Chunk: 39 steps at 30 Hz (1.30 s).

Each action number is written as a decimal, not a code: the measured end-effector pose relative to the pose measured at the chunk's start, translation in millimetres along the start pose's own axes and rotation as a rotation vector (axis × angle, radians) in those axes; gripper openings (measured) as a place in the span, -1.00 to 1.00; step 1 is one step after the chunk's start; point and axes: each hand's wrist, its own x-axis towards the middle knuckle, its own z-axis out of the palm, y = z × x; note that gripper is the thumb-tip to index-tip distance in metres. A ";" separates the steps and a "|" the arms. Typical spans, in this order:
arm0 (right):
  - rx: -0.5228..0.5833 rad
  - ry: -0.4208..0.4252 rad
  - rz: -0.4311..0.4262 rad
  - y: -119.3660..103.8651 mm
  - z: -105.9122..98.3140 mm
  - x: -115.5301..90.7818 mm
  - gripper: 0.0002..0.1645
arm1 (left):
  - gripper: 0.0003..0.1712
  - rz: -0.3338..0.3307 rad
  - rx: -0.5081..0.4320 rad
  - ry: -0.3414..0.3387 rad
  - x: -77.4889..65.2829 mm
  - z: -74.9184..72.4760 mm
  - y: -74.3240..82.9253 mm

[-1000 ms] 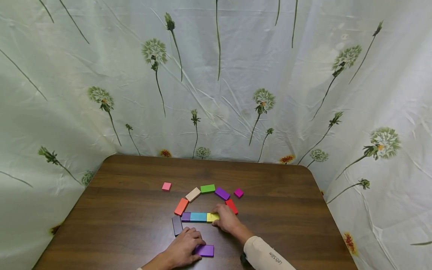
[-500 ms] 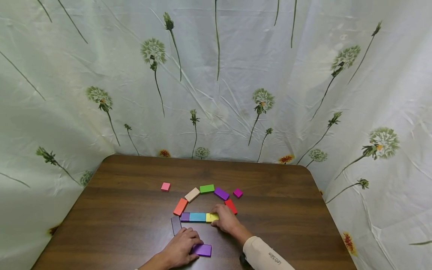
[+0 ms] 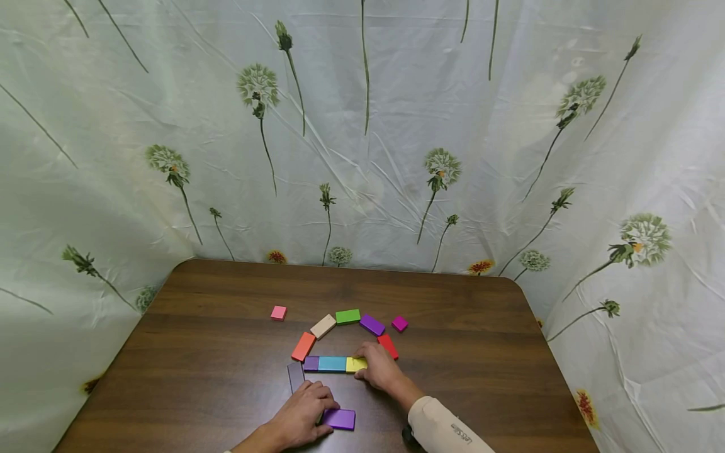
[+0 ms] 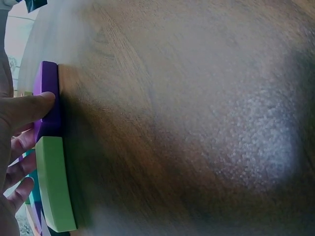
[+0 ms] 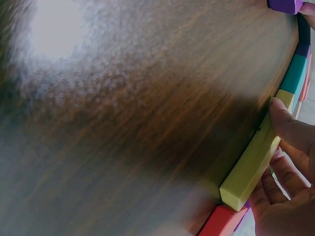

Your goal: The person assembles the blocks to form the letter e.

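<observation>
My left hand [image 3: 303,415] pinches a purple block [image 3: 340,419] on the table, thumb on its near side. In the left wrist view, the end of a green block [image 4: 55,184] meets this purple block [image 4: 49,113]; the left hand covers the green one in the head view. My right hand [image 3: 381,368] grips a yellow block [image 3: 355,364] between thumb and fingers. The yellow block lies in a straight row with a blue block [image 3: 331,364] and a short purple block [image 3: 311,363]. In the right wrist view, a red block [image 5: 221,221] sits by the yellow block's [image 5: 253,152] end.
Orange [image 3: 303,346], beige [image 3: 323,326], green [image 3: 348,317], purple [image 3: 372,325] and red [image 3: 387,346] blocks form an arch beyond the row. Pink [image 3: 279,313] and magenta [image 3: 399,324] pieces flank it. A dark block [image 3: 296,376] slants down from the row's left end.
The left hand and its purple block have shifted slightly left. The right hand stays on the yellow block, and the other blocks keep their arrangement.
</observation>
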 end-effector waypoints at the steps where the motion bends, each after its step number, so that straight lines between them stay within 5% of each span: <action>1: 0.000 0.002 -0.002 0.0 0.2 -0.1 -0.68 | -0.69 -0.004 -0.004 -0.005 0.1 0.0 0.1; 11: -0.004 0.002 0.003 0.0 0.5 -0.3 -0.66 | -0.64 -0.038 -0.035 -0.021 -1.6 -1.1 0.5; 21: 0.004 -0.016 0.014 0.1 -1.2 0.4 -0.66 | -0.52 -0.178 -0.124 -0.014 -14.6 -15.4 -15.6; 30: 0.022 -0.036 0.031 0.7 -3.0 1.4 -0.67 | -0.65 -0.049 -0.058 0.013 -20.4 -18.2 -29.2; 39: 0.023 -0.030 0.037 -0.7 -0.4 0.9 -0.67 | -0.75 -0.042 -0.067 -0.042 -20.0 -17.8 -31.1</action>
